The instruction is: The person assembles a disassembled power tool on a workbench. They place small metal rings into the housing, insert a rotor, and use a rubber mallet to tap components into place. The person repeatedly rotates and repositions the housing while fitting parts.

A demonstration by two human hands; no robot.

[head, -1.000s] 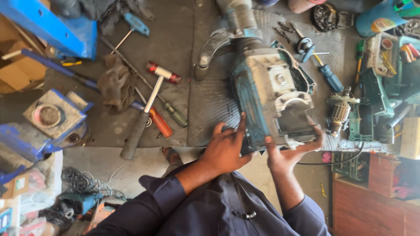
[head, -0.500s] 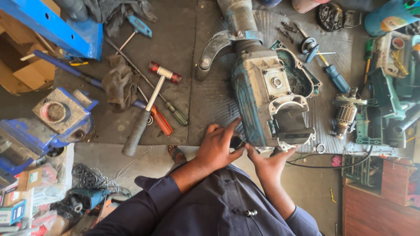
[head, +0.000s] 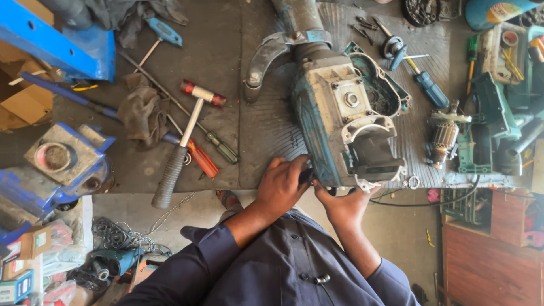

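Teal and grey metal, a big worn power tool body (head: 345,122) is lying on the dark workbench (head: 226,68), its near end hanging over the bench edge; the left hand (head: 281,187) is pressing on that near end from the left, fingers curled together against the casing; the right hand (head: 343,205) is cupping it from below, fingers wrapped up around the bottom edge; whether anything small is pinched between them, I cannot tell; left of the hands, a hammer with a black rubber grip and red-tipped head (head: 184,147) is lying beside an orange-handled screwdriver (head: 201,158); right of the hands, a copper-wound motor rotor (head: 443,139) is resting near a small metal ring (head: 413,182).
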